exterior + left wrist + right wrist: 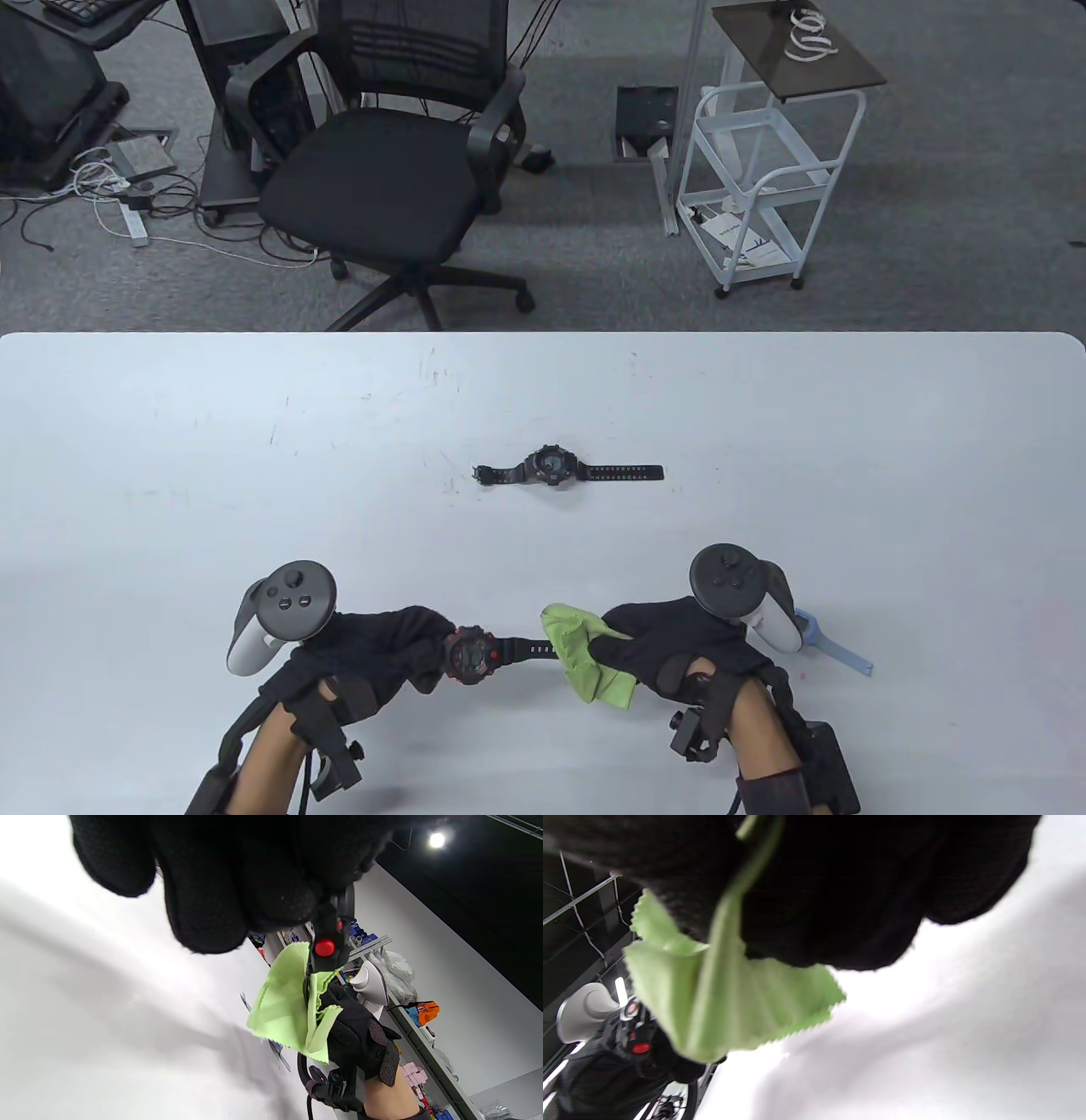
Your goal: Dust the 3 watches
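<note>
**A:** Where's the watch being dusted?

**B:** The black digital watch with red trim and red side buttons (468, 655) is held just above the white tabletop (254, 475), near its front edge, between the two hands. Its strap runs left to right, so the long axis points from one hand straight at the other.

**A:** Who has it?

**B:** The left hand (373, 649) grips the case end, fingers (203, 899) curled round it. The free strap reaches rightward into the crumpled lime-green cloth with pinked edges (585, 654), which the right hand (679, 645) pinches in curled fingers. Cloth and strap touch; the right hand is the one to wipe along the strap, I'd judge.

**A:** How does the watch look?

**B:** Chunky, matte, round face up. Any dust is too small to tell.

**A:** The others?

**B:** A second, all-black chunky digital watch (556, 469) lies flat at the middle of the tabletop, strap stretched left to right, well apart from both hands. A pale blue strap-like thing (836, 649) pokes out beside the right hand; possibly the third watch, but I cannot tell.
</note>
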Available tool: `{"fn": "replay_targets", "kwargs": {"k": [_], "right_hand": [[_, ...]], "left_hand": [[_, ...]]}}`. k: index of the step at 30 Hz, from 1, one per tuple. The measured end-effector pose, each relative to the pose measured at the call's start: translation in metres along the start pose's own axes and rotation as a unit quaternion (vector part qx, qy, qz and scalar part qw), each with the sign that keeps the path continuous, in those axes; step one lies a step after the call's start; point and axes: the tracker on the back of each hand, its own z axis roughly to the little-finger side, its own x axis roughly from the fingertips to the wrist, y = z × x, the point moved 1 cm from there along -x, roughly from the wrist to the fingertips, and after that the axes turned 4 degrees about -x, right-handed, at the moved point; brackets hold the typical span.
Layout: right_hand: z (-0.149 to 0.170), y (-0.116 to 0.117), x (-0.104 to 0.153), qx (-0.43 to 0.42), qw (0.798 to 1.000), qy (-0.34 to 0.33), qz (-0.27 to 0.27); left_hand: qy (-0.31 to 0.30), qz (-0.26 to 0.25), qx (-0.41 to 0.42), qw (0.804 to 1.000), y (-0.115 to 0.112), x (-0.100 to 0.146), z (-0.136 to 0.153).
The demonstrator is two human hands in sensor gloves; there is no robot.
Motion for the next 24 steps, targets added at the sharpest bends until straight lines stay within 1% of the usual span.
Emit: {"fn": "replay_targets", "kwargs": {"k": [2,4,9,18,21,23,24], "right_hand": [[-0.0001,-0.0006,0.0003,-0.005,1.000,0.001,-0.002],[-0.0007,-0.0011,0.0009,-0.004,1.000,-0.005,0.008],[-0.0016,0.0007,0.0008,-0.014,1.000,-0.008,-0.010],[0.0006,-0.0061,0.0027,0.029,0.999,0.003,0.036],[0.0009,-0.0053,0.0028,0.021,0.999,0.001,0.032],[0.0014,-0.0034,0.0022,0.009,1.000,0.006,0.015],[0.0020,-0.0036,0.0018,0.008,1.000,0.004,0.018]], "left_hand": [[0.000,0.001,0.000,1.000,-0.0003,-0.0002,-0.0003],[-0.001,-0.001,-0.001,1.000,-0.0004,-0.0002,-0.0003],[-0.001,-0.004,0.000,1.000,0.0008,0.0006,0.0003],[0.000,-0.008,0.000,1.000,0.0016,0.0016,0.0007],[0.000,-0.008,0.000,1.000,0.0014,0.0015,0.0006],[0.001,-0.010,-0.001,1.000,0.0020,0.0019,0.0009],[0.001,-0.013,0.000,1.000,0.0031,0.0026,0.0012]]}}
